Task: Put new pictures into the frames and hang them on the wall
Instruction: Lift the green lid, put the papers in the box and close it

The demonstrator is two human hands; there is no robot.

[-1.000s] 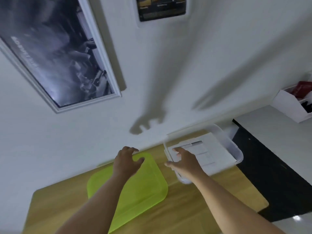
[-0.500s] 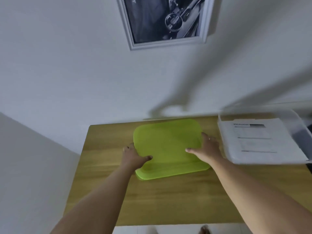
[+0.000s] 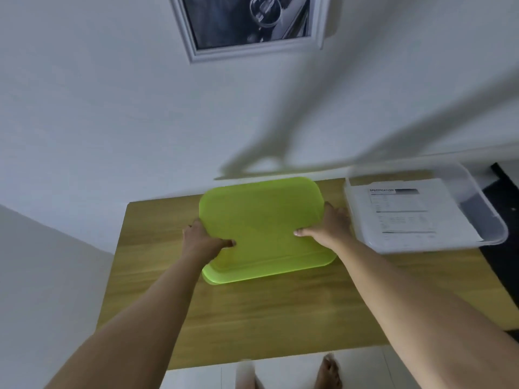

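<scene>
A lime-green plastic lid [image 3: 264, 220] lies on the wooden table [image 3: 280, 313], its near edge tilted up slightly. My left hand [image 3: 202, 241] grips its left edge, thumb on top. My right hand [image 3: 328, 227] grips its right edge, thumb pressed on the surface. To the right stands a clear plastic box [image 3: 483, 220] holding white printed sheets [image 3: 412, 214]. A white-framed black-and-white picture [image 3: 250, 23] hangs on the wall above the table.
The table stands against a white wall [image 3: 112, 122]. A dark floor strip [image 3: 500, 197] shows at the far right beyond the box. Bare feet [image 3: 327, 372] on a white floor show below the table's near edge.
My right hand left the clear box and came to the green lid. Both hands now hold the lid's sides, and its near edge has lifted a little. The camera view swung left.
</scene>
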